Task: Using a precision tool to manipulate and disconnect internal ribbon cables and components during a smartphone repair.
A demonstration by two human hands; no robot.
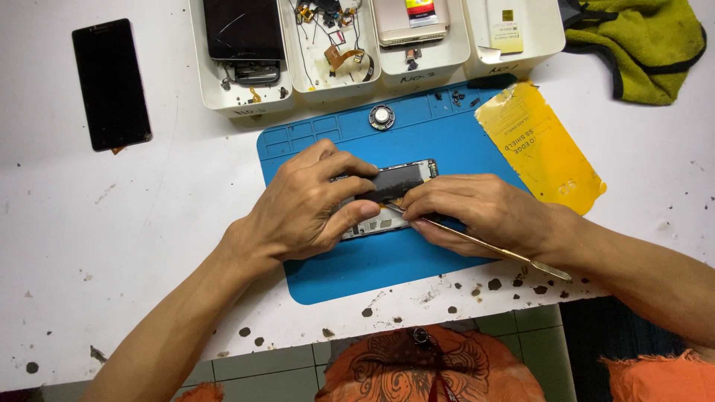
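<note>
A person's left hand (pixel 309 205) clamps an opened smartphone (pixel 387 199) flat at the middle of a blue rubbery work mat (pixel 328 272), fingers curled over its black battery to keep the body from sliding, while the right hand (pixel 477 212) pinches a thin metal pry tool (pixel 491 249) low near its tip, the flat blade angled under the battery's edge for leverage. Along the mat's far edge stand white plastic trays (pixel 335 82) sorting loose parts, flex cables and phone shells within reach. A small round speaker (pixel 381 117) sits on the mat's far rim; a glossy yellow film sheet (pixel 540 145) overlaps its far right corner. A dark glass screen panel (pixel 112 83) lies toward the scuffed white table's far left corner, a green cloth (pixel 640 48) at the far right.
</note>
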